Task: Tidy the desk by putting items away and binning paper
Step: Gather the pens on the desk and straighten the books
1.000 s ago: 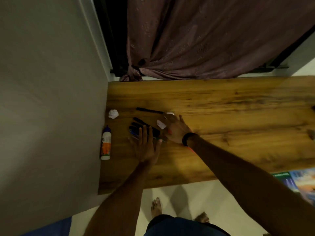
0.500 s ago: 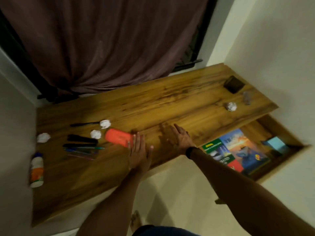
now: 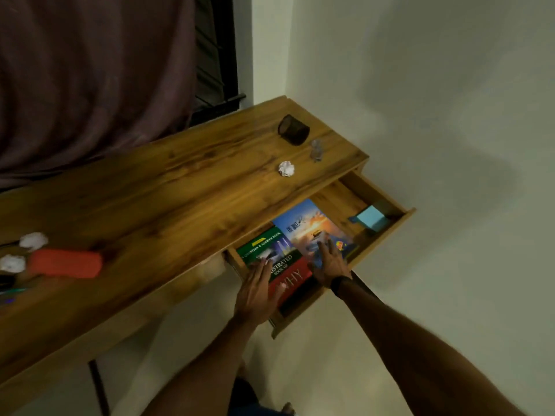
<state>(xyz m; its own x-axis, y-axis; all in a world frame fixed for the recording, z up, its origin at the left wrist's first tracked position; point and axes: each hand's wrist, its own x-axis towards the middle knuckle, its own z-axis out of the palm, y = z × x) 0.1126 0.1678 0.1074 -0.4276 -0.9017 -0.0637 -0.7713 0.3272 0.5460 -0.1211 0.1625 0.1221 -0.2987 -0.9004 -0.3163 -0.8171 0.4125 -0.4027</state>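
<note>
At the table's (image 3: pixel 180 199) left edge lie two crumpled paper balls (image 3: pixel 33 241), a few pens (image 3: pixel 9 291) and a red pencil case (image 3: pixel 64 263). Near the right end another paper ball (image 3: pixel 286 168) sits between the front edge and a dark pen cup (image 3: pixel 293 129) lying on its side; a small clear object (image 3: pixel 316 150), too blurred to name, stands just beside it.

Below the right front edge the drawer (image 3: pixel 387 232) stands open. The left hand (image 3: pixel 255 292) reaches in from the near rim, fingers straight and flat on the green and red book (image 3: pixel 276 259); its grip is open. The right hand (image 3: pixel 329 262) lies with fingers spread on the blue book (image 3: pixel 312 226) beside it, grip likewise open, a dark band on the wrist. A blue sticky-note pad (image 3: pixel 371 220) sits in the drawer's far right corner.

Half a second ago both hands rested on the table's front edge near the pencil case; they have since moved right into the drawer, and the view has swung that way.
</note>
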